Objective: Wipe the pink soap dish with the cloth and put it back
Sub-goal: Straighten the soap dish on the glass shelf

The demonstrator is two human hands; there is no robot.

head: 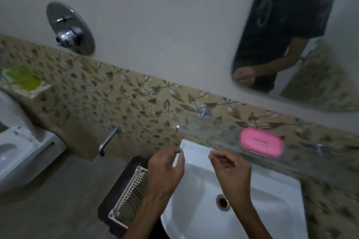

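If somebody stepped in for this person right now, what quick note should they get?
Left hand: empty, fingers loosely curled, over the sink's left edge.
Right hand: empty, loosely curled, over the basin.
Pink soap dish: on the glass shelf above the sink, untouched.
Cloth: none clearly in view.
Whether the dish has been wiped, I cannot tell.
If not: find a cloth, lift the dish, wipe it, return it to the shelf.

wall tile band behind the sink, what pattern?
Beige tile band with a brown leaf-and-vine print, running behind the white sink. Head view, the only one.
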